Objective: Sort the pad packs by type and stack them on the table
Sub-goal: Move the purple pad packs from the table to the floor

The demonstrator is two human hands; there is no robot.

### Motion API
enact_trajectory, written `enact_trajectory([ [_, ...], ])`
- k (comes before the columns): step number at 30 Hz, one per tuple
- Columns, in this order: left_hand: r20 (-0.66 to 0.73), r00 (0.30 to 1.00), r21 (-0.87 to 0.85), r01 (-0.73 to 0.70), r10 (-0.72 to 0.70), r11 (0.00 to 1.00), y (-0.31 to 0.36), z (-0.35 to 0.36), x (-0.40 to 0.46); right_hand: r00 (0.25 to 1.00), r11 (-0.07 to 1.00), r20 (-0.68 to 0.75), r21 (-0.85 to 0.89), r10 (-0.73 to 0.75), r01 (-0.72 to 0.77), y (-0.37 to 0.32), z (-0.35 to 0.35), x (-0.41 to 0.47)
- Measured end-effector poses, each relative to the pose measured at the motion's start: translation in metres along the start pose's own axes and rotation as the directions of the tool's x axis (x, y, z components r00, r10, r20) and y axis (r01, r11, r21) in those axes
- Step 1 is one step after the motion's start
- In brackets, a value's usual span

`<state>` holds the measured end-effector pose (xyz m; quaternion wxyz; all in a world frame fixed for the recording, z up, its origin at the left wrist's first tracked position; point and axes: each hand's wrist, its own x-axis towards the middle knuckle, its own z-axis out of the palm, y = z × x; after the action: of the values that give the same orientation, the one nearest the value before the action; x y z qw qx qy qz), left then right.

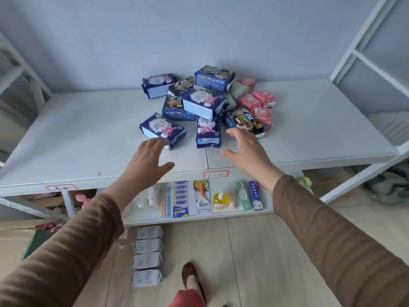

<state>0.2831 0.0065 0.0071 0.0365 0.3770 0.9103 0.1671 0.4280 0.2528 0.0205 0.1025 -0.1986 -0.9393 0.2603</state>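
A jumbled heap of pad packs lies at the middle back of the white table [88, 138]. Purple packs with pink rabbits [161, 129] [208, 134] lie nearest me, dark blue and black packs [213, 78] [244, 120] are mixed in, and small pink packs [263, 100] sit at the right. My left hand [148, 158] hovers with fingers spread just in front of the nearest purple pack. With fingers spread too, my right hand [247, 149] reaches toward the black pack, holding nothing.
A lower shelf [141, 220] under the table holds small goods in packets. Several pale packs [147, 255] lie in a row on the wooden floor near my foot [190, 275]. White shelf frames stand at both sides, with a wall behind.
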Motion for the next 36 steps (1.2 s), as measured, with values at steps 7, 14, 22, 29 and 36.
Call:
enact_trajectory([
  [7,-0.003,0.999,-0.021,0.048,-0.048,0.999,-0.046,-0.006,0.096,0.995,0.996,-0.061,0.041,0.083,-0.081,0.005,-0.005,0.102],
  [14,0.223,0.970,-0.017,0.105,-0.098,0.994,-0.091,-0.004,0.174,0.985,0.983,-0.017,0.073,0.173,-0.171,0.013,0.001,0.178],
  [22,0.547,0.836,0.224,-0.094,-0.046,0.970,-0.102,-0.004,0.213,0.857,0.942,0.454,0.097,0.245,-0.321,0.028,0.000,0.244],
  [29,0.518,0.836,0.537,-0.151,-0.183,0.830,-0.089,-0.005,0.209,0.773,0.972,0.600,-0.032,0.204,-0.232,0.024,0.012,0.265],
  [36,0.365,0.906,0.387,0.062,-0.215,0.920,-0.101,-0.015,0.155,0.844,0.970,0.519,0.105,0.134,-0.219,0.010,0.016,0.236],
])
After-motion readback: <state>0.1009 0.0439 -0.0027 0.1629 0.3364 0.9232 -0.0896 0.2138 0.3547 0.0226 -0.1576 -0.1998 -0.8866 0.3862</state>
